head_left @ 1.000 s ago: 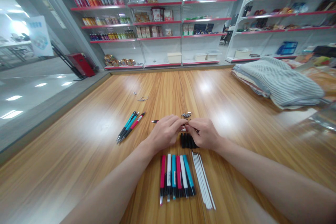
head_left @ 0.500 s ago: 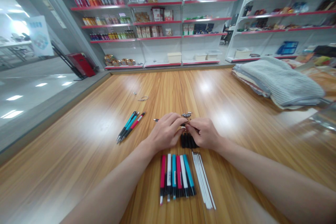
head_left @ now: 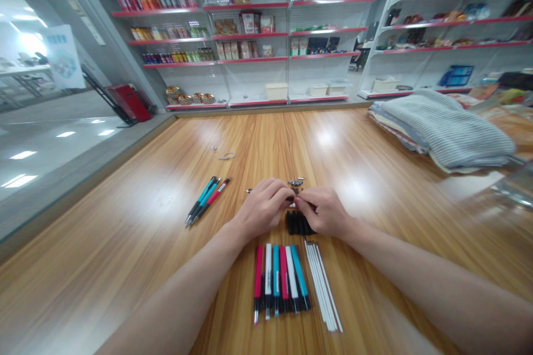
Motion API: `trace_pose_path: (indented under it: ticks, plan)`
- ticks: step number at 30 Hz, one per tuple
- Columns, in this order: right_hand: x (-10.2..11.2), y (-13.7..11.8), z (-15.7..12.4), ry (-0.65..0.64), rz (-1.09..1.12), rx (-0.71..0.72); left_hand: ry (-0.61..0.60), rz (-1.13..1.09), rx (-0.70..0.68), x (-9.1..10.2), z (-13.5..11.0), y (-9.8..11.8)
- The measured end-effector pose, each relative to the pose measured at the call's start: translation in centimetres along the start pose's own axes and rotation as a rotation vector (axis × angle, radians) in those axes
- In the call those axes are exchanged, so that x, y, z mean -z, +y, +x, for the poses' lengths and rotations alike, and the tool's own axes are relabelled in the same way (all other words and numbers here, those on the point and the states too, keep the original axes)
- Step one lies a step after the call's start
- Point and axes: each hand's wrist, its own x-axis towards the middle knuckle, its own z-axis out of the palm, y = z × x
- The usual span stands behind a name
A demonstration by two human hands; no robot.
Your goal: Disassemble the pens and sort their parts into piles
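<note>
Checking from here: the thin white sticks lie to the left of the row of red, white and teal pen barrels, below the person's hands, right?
Not quite. The head view shows the thin white sticks to the right of the row of pen barrels, not the left. Both lie below the left hand and right hand, as you said.

Folded striped blanket (head_left: pixel 443 130), red-edged store shelves (head_left: pixel 245 39), wooden tabletop (head_left: pixel 104 233)
</note>
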Motion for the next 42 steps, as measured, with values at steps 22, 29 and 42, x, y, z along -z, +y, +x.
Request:
trace_pose_path:
  ticks: [22, 29, 42]
  plan:
    - [0.33, -0.29, 0.16, 0.021, 0.037, -0.037, -0.078, 0.101, 0.059, -0.22, -0.47, -0.18]
    - [0.60, -0.43, 0.51, 0.194, 0.164, -0.086, -0.033, 0.086, 0.066, -0.15, -0.56, -0.21]
    - [-0.09, -0.01, 0.59, 0.162, 0.184, -0.045, 0.019, 0.049, 0.006, -0.19, -0.66, -0.15]
